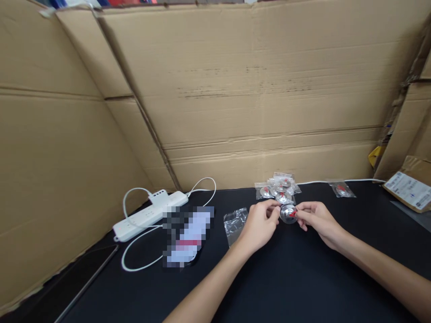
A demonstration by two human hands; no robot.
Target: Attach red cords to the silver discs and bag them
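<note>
Between my hands is a shiny, round metal disc (286,214) with a red piece (292,214) near its middle; I cannot tell its exact kind. My left hand (263,220) is closed with thumb and fingertips at the disc's left edge. At the right side, my right hand (315,219) pinches the red piece and the disc's rim. Just behind the disc lies a pile of clear plastic bags (281,187) holding similar silver discs with red parts. Beside my left wrist lies a crumpled clear plastic bag (235,224), partly covered by my arm.
Another bagged disc (341,189) lies toward the back right. A white power strip (151,216) with looping white cables and a blurred-out phone-like object (189,237) occupy the left. A labelled cardboard parcel (409,188) sits far right. Cardboard walls (269,89) enclose the black table (296,278).
</note>
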